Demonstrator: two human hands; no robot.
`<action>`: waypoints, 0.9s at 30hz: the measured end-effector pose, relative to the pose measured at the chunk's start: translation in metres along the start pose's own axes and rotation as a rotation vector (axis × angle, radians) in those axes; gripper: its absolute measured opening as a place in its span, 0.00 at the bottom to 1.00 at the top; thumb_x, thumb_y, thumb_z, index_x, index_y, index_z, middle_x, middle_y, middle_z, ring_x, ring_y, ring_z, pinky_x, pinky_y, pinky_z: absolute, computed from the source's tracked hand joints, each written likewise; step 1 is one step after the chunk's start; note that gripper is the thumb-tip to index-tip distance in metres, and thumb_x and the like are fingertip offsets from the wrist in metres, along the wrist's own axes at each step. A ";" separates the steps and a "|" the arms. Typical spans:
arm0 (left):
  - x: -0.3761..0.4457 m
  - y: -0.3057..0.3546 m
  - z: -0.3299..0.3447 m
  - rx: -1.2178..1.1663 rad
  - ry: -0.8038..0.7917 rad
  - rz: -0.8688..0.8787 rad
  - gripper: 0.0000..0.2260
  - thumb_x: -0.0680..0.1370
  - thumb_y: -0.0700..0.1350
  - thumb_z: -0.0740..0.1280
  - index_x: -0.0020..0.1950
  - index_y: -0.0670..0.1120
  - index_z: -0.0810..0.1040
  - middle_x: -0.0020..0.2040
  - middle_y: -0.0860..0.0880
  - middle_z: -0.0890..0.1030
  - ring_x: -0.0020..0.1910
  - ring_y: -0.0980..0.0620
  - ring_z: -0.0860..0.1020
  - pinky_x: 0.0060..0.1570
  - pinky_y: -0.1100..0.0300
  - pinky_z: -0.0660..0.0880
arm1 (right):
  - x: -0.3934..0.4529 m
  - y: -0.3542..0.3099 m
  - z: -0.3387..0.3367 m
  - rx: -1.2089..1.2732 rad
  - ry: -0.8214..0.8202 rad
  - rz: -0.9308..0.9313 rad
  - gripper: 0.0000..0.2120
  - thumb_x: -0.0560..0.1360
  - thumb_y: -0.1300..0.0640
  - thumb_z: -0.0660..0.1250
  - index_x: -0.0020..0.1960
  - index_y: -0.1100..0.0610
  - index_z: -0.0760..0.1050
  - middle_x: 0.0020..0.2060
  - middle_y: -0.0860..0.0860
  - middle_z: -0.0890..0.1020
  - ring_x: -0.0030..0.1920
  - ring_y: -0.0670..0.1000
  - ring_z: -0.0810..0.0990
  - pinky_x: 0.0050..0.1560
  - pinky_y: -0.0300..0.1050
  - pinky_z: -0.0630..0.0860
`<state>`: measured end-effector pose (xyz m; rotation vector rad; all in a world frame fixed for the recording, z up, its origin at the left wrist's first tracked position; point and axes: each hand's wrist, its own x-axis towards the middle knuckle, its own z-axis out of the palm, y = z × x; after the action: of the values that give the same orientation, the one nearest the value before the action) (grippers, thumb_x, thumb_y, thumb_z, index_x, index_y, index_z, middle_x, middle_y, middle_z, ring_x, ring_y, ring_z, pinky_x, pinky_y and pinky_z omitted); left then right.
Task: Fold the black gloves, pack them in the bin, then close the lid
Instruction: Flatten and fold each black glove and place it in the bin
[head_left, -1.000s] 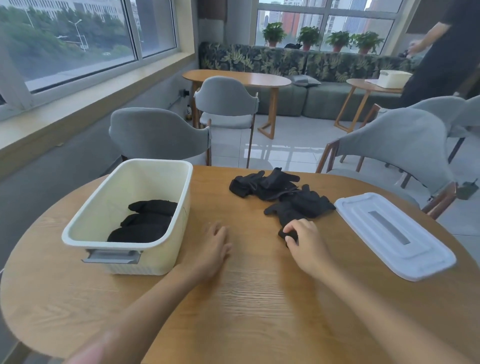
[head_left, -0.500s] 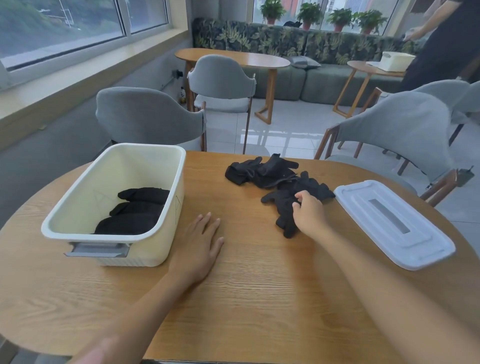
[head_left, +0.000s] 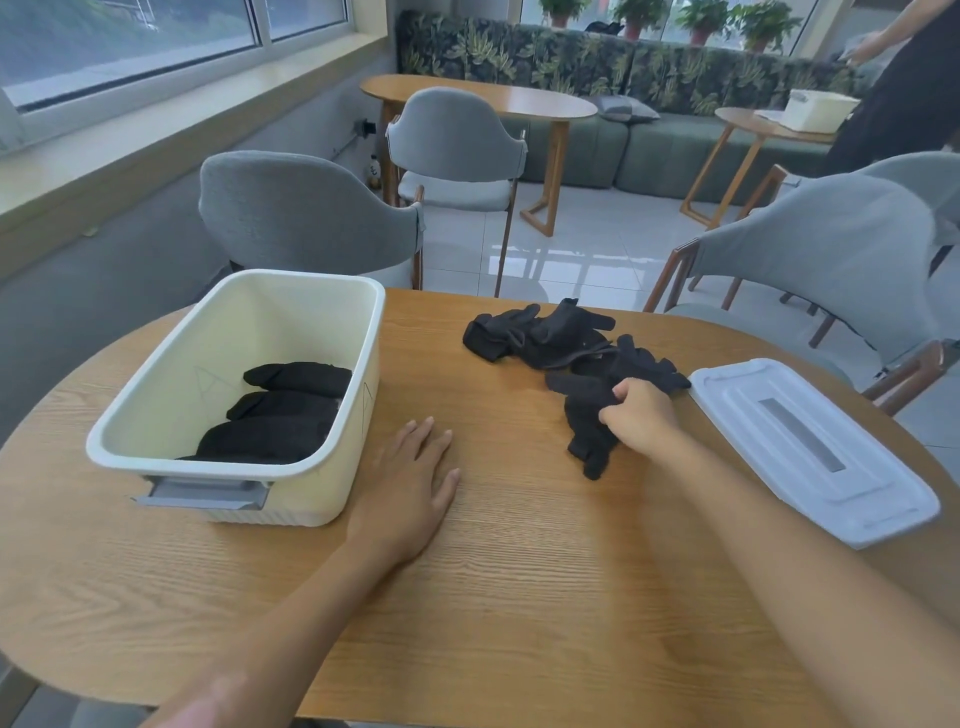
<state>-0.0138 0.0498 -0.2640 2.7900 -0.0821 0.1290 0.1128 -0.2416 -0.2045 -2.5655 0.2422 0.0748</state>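
A cream bin (head_left: 156, 384) stands on the left of the round wooden table (head_left: 519, 597) with three folded black gloves (head_left: 280, 415) inside. A heap of loose black gloves (head_left: 550, 338) lies at the table's far middle. My right hand (head_left: 641, 415) is closed on the nearest black glove (head_left: 587, 441), whose lower end trails toward me on the wood. My left hand (head_left: 410, 483) rests flat and open on the table just right of the bin. The white lid (head_left: 810, 447) lies flat at the right, beside my right hand.
Grey chairs (head_left: 311, 213) stand around the far side of the table. Behind them are another wooden table (head_left: 483, 98), a green sofa (head_left: 597, 67) and a small side table with a second bin (head_left: 815, 109). A person in black (head_left: 909, 83) stands at the far right.
My right hand has moved from the glove's near end up to its middle and closed on it. My left hand stays flat on the table. The head camera has tilted lower.
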 end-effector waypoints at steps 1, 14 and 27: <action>0.000 0.000 0.000 0.005 -0.003 -0.001 0.26 0.84 0.62 0.50 0.81 0.56 0.57 0.82 0.55 0.53 0.81 0.56 0.47 0.78 0.54 0.50 | -0.001 -0.002 -0.005 0.025 -0.013 -0.005 0.09 0.73 0.62 0.66 0.52 0.62 0.77 0.45 0.58 0.81 0.41 0.53 0.78 0.37 0.46 0.73; -0.001 0.001 -0.003 -0.007 -0.004 -0.004 0.26 0.84 0.61 0.51 0.81 0.55 0.58 0.82 0.54 0.54 0.81 0.55 0.48 0.77 0.55 0.50 | -0.101 -0.035 -0.031 -0.264 -0.194 -0.637 0.18 0.70 0.45 0.75 0.53 0.40 0.69 0.53 0.39 0.74 0.53 0.41 0.73 0.51 0.42 0.71; -0.002 0.002 -0.003 -0.029 -0.019 -0.013 0.26 0.84 0.61 0.51 0.81 0.55 0.57 0.82 0.54 0.52 0.81 0.55 0.47 0.78 0.54 0.51 | -0.092 -0.033 0.019 -0.013 -0.033 -0.444 0.04 0.80 0.54 0.67 0.55 0.48 0.77 0.46 0.38 0.79 0.48 0.40 0.78 0.48 0.36 0.75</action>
<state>-0.0158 0.0494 -0.2607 2.7622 -0.0698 0.0972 0.0290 -0.1896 -0.1931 -2.5661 -0.3426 -0.0479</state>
